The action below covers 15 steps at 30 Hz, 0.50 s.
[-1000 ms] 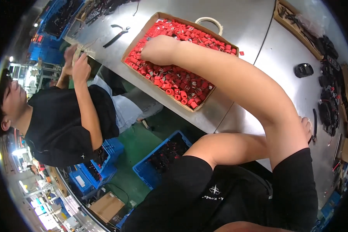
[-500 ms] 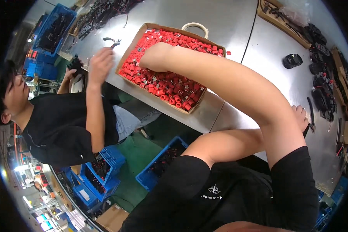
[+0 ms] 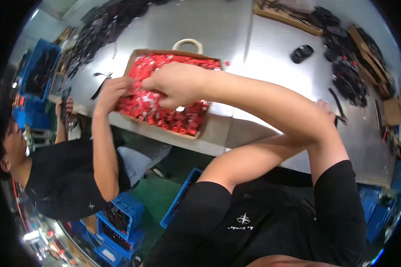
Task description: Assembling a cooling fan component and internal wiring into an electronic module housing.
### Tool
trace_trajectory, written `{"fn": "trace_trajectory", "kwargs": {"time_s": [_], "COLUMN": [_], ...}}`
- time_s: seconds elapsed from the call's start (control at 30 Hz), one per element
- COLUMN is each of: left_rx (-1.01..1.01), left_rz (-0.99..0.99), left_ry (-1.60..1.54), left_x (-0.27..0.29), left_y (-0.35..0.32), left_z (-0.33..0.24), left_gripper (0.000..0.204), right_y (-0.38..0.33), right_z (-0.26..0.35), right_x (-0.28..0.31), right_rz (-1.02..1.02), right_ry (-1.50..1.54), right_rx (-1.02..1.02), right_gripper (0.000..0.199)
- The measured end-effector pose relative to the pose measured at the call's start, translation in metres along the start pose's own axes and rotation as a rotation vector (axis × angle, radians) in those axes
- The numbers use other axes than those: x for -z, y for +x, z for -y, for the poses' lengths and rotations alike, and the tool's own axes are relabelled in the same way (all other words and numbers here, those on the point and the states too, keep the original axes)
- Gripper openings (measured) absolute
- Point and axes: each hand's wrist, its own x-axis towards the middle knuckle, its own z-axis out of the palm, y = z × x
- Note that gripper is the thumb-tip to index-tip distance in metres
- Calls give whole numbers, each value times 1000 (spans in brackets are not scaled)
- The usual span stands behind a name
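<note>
Reaching across to the left, my right hand [image 3: 176, 84] is above a shallow cardboard box [image 3: 133, 55] full of small red plastic parts [image 3: 165, 120], some with bright metal pieces. Its fingers bend down toward the parts; blur hides whether they pinch one. My left arm passes beneath the right one. Beyond my right elbow, my left hand [image 3: 326, 108] shows only partly, its fingers curled over something dark that the arm mostly hides. A black-handled hand tool [image 3: 337, 104] lies beside it on the metal table [image 3: 272, 71].
On the left, a co-worker's hand [image 3: 116, 91] is at the box's edge; their other hand holds a black part [image 3: 66, 102]. Pliers [image 3: 101, 82] lie near the box, a tape roll [image 3: 188, 43] behind it. A black part [image 3: 302, 53] and dark assemblies [image 3: 347, 80] lie right.
The view has shifted, with the box appearing farther left. My right hand has lifted from among the red parts. The co-worker's hand has come down to the box's edge.
</note>
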Motion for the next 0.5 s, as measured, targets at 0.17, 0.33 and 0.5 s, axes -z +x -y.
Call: {"fn": "trace_trajectory", "kwargs": {"time_s": [0.17, 0.33, 0.5], "left_rx": [-319, 29, -27], "left_rz": [-712, -233, -342], "left_ry": [-5, 229, 261], "left_x": [-78, -30, -36], "left_y": [20, 11, 11], "left_z": [38, 8, 7], "left_gripper": [53, 73, 73], "right_y": [-170, -388, -516], "right_z": [13, -27, -37], "right_x": [86, 125, 122], "right_rz": [-173, -673, -725], "right_ry": [341, 420, 280], "right_rx": [-240, -895, -1159], "right_gripper": [22, 25, 19]}}
